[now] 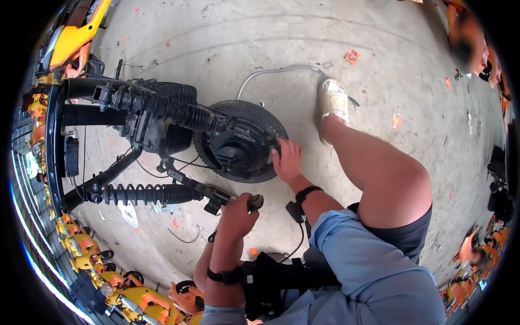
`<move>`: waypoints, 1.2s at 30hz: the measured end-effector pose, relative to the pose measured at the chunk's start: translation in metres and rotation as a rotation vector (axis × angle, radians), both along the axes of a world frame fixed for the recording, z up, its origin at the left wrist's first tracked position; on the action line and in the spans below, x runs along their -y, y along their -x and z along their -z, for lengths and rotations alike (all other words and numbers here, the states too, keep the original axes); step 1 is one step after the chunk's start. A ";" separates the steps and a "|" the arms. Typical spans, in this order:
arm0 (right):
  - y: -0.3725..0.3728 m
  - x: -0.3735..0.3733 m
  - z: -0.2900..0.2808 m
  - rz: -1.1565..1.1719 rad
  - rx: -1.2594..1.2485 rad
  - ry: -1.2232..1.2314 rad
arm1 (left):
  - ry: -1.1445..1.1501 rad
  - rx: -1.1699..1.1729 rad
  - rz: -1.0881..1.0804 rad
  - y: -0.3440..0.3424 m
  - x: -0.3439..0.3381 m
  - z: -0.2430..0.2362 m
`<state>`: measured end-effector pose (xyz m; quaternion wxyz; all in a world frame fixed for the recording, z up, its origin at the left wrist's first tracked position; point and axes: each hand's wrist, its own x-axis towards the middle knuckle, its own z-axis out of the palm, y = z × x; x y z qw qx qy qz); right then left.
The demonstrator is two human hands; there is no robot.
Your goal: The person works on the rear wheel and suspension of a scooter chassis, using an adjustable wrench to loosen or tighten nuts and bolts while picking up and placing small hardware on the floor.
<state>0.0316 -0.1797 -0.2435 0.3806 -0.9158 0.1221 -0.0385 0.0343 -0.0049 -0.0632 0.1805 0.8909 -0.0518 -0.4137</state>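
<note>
A hub-motor wheel (260, 116) with a black tyre lies on its side on the concrete floor, close to the rear end of a black scooter frame (95, 115). My right hand (288, 160) rests on the wheel's near right edge, fingers apart and gripping nothing. Closer to me, my left hand (238, 216) is closed around the end of the frame's black swingarm (187, 179); a worn metal end sticks out past the thumb. Two coil shock absorbers, an upper one (181, 115) and a lower one (146, 194), run along the frame. The palm side of my left hand is hidden.
A thin metal-sheathed hose (281, 69) curves from behind the wheel toward my slippered foot (334, 100). A dark tyre (181, 95) stands by the frame. Orange-red packets (352, 57) are scattered on the floor. Yellow-orange scooters (143, 303) line the lower left.
</note>
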 end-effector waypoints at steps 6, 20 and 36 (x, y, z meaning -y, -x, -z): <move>-0.115 0.054 0.035 0.703 -0.002 -0.787 | 0.047 -0.030 -0.071 -0.002 -0.012 0.001; -0.230 0.068 0.123 -0.713 -0.555 0.091 | 0.010 -0.364 -0.078 -0.003 -0.003 -0.009; -0.143 0.149 0.038 0.137 -0.133 0.101 | 0.101 -0.053 0.083 0.027 0.021 -0.032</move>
